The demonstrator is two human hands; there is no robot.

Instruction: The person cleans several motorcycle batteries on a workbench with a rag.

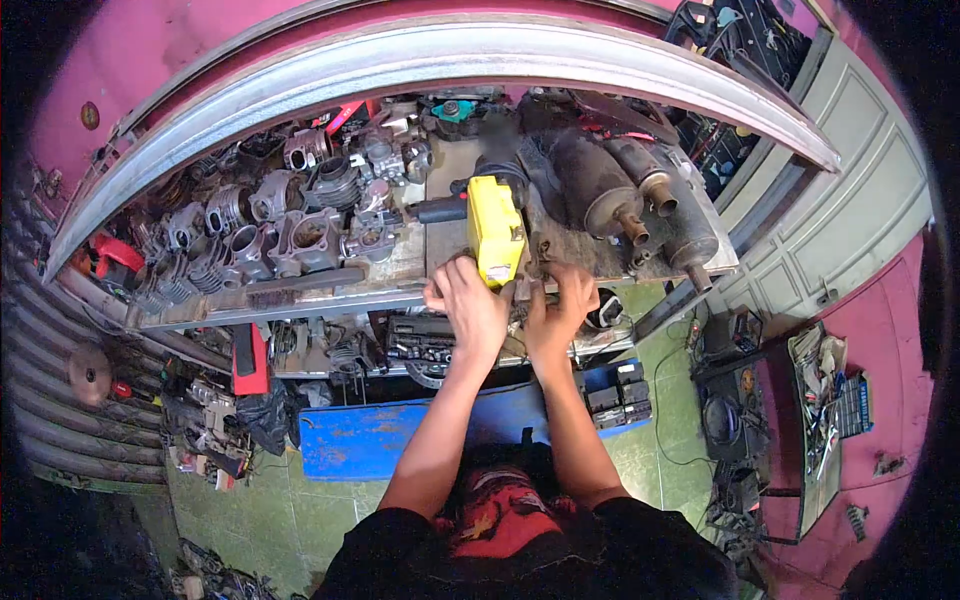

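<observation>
A yellow plastic case [493, 230] stands at the front of the workbench, its lower end partly hidden by my left hand [470, 305]. That hand is closed, fingers curled and thumb beside the case's lower corner; whatever lies between them cannot be made out. Just to the right, my right hand [562, 310] is closed at the bench edge, its fingertips pinched near small dark metal parts [542, 248]. What it holds is too small to name. Behind the case lies a dark cylindrical tool handle [440, 210], pointing left.
Engine cylinders [310, 232] and a carburetor [385, 155] crowd the bench's left side. Dark exhaust mufflers [600, 190] lie on the right. A metal frame beam [480, 55] arches above. Below the bench are an open socket set [430, 340] and a blue bench [365, 440].
</observation>
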